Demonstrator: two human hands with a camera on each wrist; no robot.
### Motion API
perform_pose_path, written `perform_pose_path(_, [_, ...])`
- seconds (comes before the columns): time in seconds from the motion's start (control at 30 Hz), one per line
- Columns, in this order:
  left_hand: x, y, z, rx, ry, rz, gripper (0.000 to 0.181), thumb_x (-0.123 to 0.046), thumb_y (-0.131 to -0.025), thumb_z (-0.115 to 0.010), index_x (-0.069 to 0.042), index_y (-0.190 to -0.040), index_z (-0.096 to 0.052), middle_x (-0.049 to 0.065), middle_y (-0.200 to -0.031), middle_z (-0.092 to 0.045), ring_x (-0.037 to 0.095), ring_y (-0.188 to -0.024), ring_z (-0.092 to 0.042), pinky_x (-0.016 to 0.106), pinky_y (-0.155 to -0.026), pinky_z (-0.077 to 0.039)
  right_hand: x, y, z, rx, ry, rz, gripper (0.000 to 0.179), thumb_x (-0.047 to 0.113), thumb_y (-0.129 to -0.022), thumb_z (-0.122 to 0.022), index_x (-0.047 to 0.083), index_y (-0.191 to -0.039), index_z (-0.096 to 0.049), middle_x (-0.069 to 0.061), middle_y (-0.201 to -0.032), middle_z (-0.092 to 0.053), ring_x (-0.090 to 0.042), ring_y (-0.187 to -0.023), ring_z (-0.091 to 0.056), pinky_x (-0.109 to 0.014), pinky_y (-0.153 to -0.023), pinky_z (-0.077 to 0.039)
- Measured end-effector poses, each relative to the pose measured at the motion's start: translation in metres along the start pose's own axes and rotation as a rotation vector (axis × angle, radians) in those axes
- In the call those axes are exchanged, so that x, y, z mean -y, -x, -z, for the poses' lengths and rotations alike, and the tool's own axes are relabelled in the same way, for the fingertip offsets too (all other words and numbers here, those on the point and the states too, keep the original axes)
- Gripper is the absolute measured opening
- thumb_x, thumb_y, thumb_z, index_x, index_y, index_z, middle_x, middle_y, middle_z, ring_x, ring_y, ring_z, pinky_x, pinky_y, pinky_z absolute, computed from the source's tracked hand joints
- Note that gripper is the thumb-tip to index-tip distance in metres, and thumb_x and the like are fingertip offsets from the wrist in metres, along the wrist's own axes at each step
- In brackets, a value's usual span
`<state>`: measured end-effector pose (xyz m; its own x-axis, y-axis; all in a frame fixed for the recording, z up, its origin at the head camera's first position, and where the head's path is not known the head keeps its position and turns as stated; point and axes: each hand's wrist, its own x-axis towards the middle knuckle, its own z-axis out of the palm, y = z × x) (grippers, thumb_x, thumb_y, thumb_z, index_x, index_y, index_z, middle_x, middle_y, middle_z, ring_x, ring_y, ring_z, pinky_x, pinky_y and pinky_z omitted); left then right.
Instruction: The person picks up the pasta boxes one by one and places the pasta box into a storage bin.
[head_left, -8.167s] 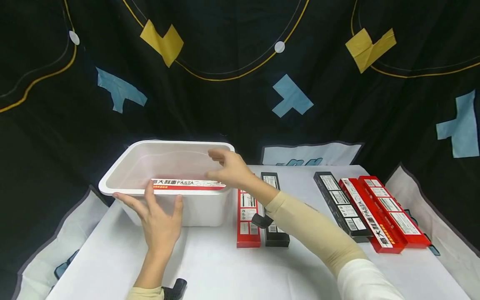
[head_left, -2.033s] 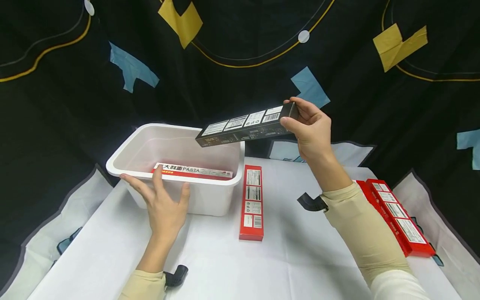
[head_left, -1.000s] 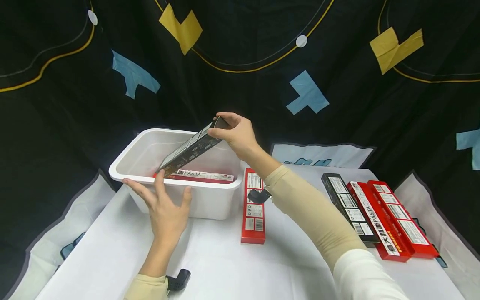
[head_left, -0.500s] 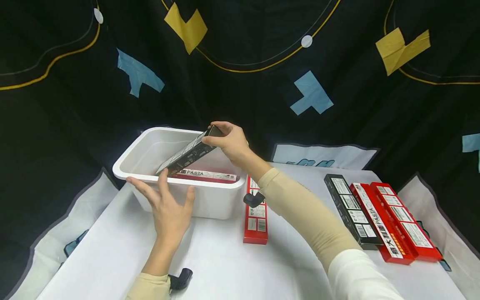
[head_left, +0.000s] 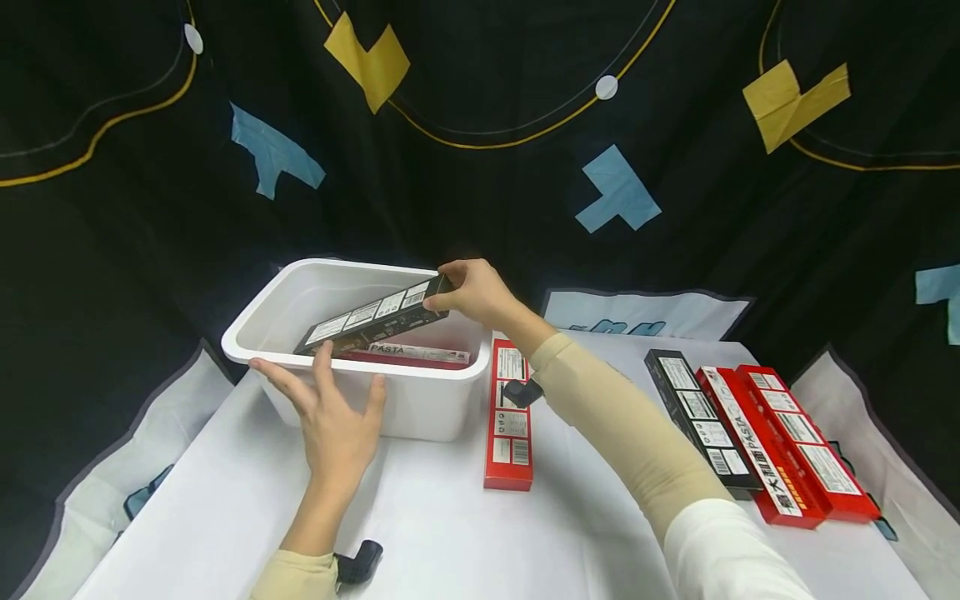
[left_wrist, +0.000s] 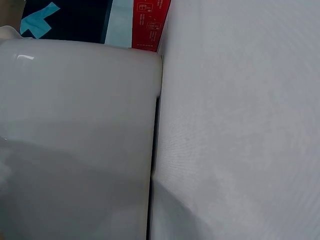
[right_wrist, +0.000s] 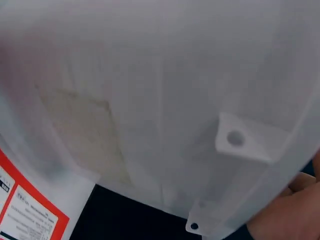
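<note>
My right hand (head_left: pixel 480 293) pinches the right end of a black pasta box (head_left: pixel 371 315) between thumb and fingers. The box is tilted, its left end lower and inside a white plastic bin (head_left: pixel 408 408). A red pasta box (head_left: pixel 420 357), marked PASTA, stands in the bin along the front wall, partly behind the black one. My left hand (head_left: pixel 337 429) rests against the bin's front wall and rim with spread, fairly straight fingers. In the right wrist view my right hand (right_wrist: pixel 290 210) shows only in part, beyond the bin's wall (right_wrist: pixel 165 100).
A red pasta box (head_left: pixel 508 425) lies just right of the bin, partly under my right forearm. Farther right lie a black box (head_left: pixel 701 417) and two red boxes (head_left: pixel 757 446) (head_left: pixel 806 442) side by side. The white table (head_left: pixel 465 542) ends at a black curtain (head_left: pixel 480 208).
Earlier the black box lay on the table next to the red one; my right hand lifted it and carried it left into the bin's opening. Since half a second ago it has tilted flatter.
</note>
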<state>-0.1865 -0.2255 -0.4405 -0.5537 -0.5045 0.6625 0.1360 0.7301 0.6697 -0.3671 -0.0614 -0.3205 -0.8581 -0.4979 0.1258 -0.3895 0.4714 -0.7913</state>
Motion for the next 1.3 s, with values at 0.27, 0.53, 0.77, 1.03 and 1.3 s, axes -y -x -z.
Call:
perform_pose_path(0.27, [0.001, 0.002, -0.003, -0.019, 0.001, -0.003, 0.076, -0.048, -0.082, -0.070, -0.021, -0.146, -0.039, 0.015, -0.156, 0.029, 0.025, -0.145, 0.019, 0.061, -0.082, -0.046, -0.006, 0.005, 0.006, 0.010, 0.225, 0.021, 0.062, 0.024, -0.075, -0.085, 0.005, -0.129, -0.061, -0.005, -0.113, -0.064, -0.021, -0.096, -0.059, -0.033, -0.082, -0.052])
perform_pose_path(0.53, [0.003, 0.004, -0.003, -0.007, 0.001, -0.011, 0.078, -0.049, -0.083, -0.069, -0.022, -0.148, -0.037, 0.016, -0.156, 0.030, 0.026, -0.145, 0.021, 0.060, -0.085, -0.045, -0.015, 0.019, 0.008, -0.083, 0.105, 0.120, 0.054, 0.028, -0.081, -0.078, 0.012, -0.129, -0.061, -0.003, -0.124, -0.063, -0.022, -0.112, -0.059, -0.033, -0.093, -0.048])
perform_pose_path(0.77, [0.004, 0.003, -0.002, -0.006, 0.004, -0.025, 0.079, -0.047, -0.082, -0.070, -0.021, -0.149, -0.036, 0.017, -0.155, 0.031, 0.027, -0.144, 0.022, 0.060, -0.092, -0.041, -0.027, 0.040, 0.018, -0.191, -0.064, 0.111, 0.057, 0.038, -0.079, -0.078, 0.021, -0.130, -0.060, 0.008, -0.128, -0.060, -0.018, -0.119, -0.058, -0.029, -0.091, -0.048])
perform_pose_path(1.03, [0.003, 0.002, -0.001, -0.007, 0.002, -0.016, 0.078, -0.046, -0.082, -0.070, -0.021, -0.148, -0.038, 0.016, -0.156, 0.030, 0.027, -0.145, 0.022, 0.059, -0.093, -0.041, -0.041, 0.063, 0.030, -0.287, -0.163, 0.122, 0.070, 0.047, -0.078, -0.078, 0.020, -0.137, -0.054, 0.009, -0.136, -0.055, -0.012, -0.126, -0.052, -0.031, -0.096, -0.045])
perform_pose_path(1.3, [0.002, 0.002, -0.001, -0.003, 0.000, -0.006, 0.078, -0.047, -0.082, -0.070, -0.022, -0.148, -0.037, 0.015, -0.156, 0.030, 0.026, -0.145, 0.021, 0.058, -0.094, -0.040, -0.062, 0.108, 0.027, -0.412, -0.158, 0.104, 0.071, 0.043, -0.079, -0.077, 0.021, -0.141, -0.049, 0.011, -0.140, -0.050, -0.010, -0.127, -0.047, -0.030, -0.098, -0.044])
